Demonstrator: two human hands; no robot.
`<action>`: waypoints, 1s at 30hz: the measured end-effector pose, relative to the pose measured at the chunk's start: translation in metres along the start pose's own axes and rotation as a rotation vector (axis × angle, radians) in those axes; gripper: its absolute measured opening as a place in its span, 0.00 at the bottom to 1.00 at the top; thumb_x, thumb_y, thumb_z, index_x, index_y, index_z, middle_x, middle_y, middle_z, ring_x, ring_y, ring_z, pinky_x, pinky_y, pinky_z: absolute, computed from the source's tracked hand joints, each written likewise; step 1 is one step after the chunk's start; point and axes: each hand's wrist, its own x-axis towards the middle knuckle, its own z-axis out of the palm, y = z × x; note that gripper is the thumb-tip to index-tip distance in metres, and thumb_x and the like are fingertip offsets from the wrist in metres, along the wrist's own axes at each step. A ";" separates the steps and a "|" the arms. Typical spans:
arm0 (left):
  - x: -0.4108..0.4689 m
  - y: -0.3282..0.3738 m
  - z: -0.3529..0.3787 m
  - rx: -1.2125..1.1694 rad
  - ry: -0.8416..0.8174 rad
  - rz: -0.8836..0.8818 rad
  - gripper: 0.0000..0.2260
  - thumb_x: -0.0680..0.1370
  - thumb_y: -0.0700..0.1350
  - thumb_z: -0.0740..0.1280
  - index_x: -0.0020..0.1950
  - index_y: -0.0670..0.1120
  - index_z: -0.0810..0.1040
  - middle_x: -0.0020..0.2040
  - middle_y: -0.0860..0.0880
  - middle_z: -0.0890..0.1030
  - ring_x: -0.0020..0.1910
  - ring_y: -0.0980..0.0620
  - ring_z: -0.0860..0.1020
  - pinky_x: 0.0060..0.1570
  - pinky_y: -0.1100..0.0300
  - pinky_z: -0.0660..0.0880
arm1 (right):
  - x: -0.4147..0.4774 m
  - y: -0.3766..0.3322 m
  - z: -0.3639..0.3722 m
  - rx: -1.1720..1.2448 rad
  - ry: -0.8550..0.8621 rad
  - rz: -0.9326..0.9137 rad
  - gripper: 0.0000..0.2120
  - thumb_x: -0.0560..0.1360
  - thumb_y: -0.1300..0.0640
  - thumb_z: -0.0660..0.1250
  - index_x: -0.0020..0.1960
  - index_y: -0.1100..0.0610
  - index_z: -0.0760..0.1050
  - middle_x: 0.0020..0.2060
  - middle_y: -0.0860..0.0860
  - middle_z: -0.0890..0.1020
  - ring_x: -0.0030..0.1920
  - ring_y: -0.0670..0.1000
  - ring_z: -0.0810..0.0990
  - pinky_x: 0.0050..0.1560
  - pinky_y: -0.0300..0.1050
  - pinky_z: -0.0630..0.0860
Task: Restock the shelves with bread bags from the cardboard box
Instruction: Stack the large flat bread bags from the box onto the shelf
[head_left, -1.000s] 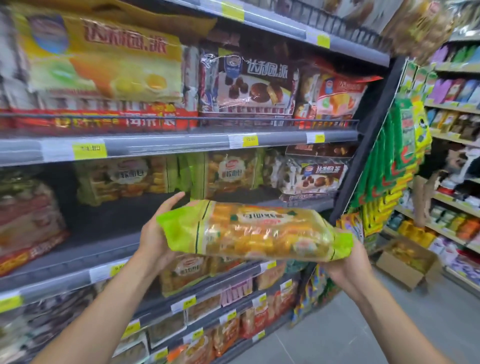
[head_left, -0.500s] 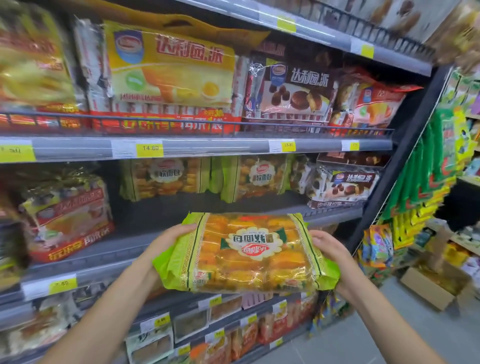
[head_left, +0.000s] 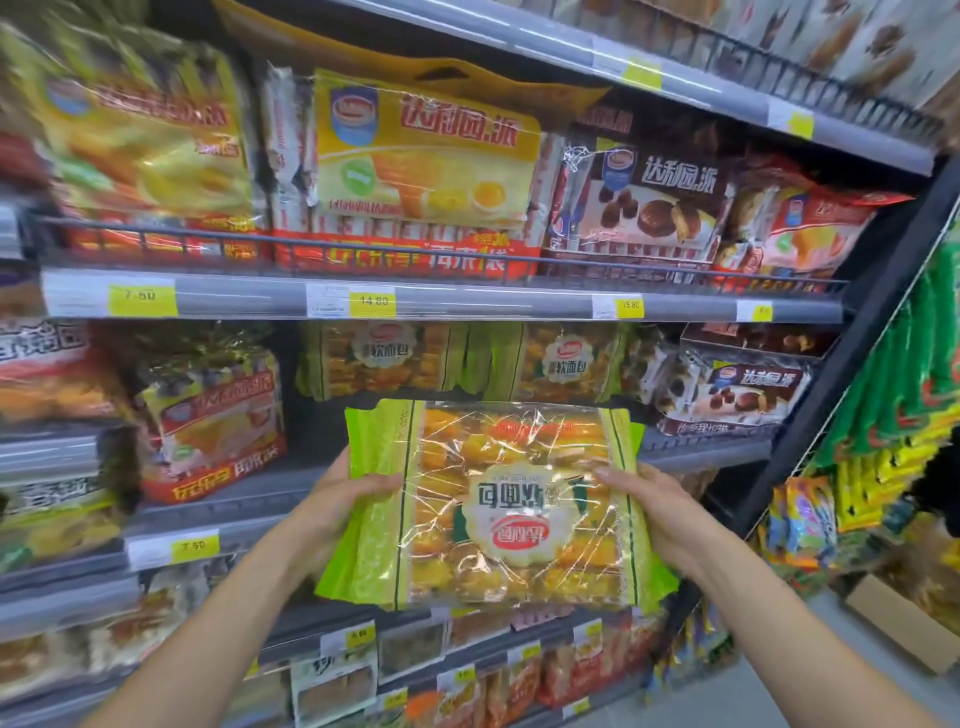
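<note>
The bread bag (head_left: 498, 504), gripped by left hand (head_left: 345, 499) and right hand (head_left: 657, 512), is probably best slid flat onto the shelf (head_left: 244, 501) front edge

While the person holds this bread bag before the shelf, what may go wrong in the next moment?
1. The bread bag is held upside down, its label inverted; shelved like this, it would not match the two bags standing upright behind.
2. The left hand and right hand grip only the slippery side edges, so the bag may slide or sag.
3. Pushing it in too hard could squash the soft bread against those bags.
</note>
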 end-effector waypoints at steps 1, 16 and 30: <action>-0.002 -0.001 -0.002 -0.028 -0.011 -0.019 0.36 0.61 0.42 0.82 0.68 0.46 0.76 0.58 0.41 0.85 0.53 0.39 0.84 0.55 0.43 0.80 | 0.001 -0.004 0.000 -0.038 0.010 -0.034 0.41 0.74 0.56 0.75 0.80 0.56 0.58 0.71 0.52 0.71 0.74 0.56 0.68 0.74 0.52 0.62; 0.015 0.003 0.046 0.726 -0.402 0.143 0.45 0.64 0.64 0.81 0.77 0.57 0.65 0.74 0.60 0.73 0.74 0.62 0.69 0.75 0.52 0.66 | 0.007 -0.098 0.044 -1.138 -0.377 -0.480 0.43 0.71 0.53 0.79 0.77 0.38 0.59 0.75 0.40 0.65 0.72 0.41 0.63 0.72 0.43 0.62; 0.014 -0.035 0.076 0.232 -0.160 0.036 0.19 0.73 0.41 0.79 0.63 0.48 0.80 0.55 0.45 0.87 0.54 0.43 0.86 0.55 0.45 0.82 | 0.026 -0.058 0.043 -1.367 -0.154 -0.723 0.43 0.71 0.43 0.77 0.79 0.41 0.59 0.76 0.42 0.66 0.75 0.47 0.64 0.74 0.56 0.66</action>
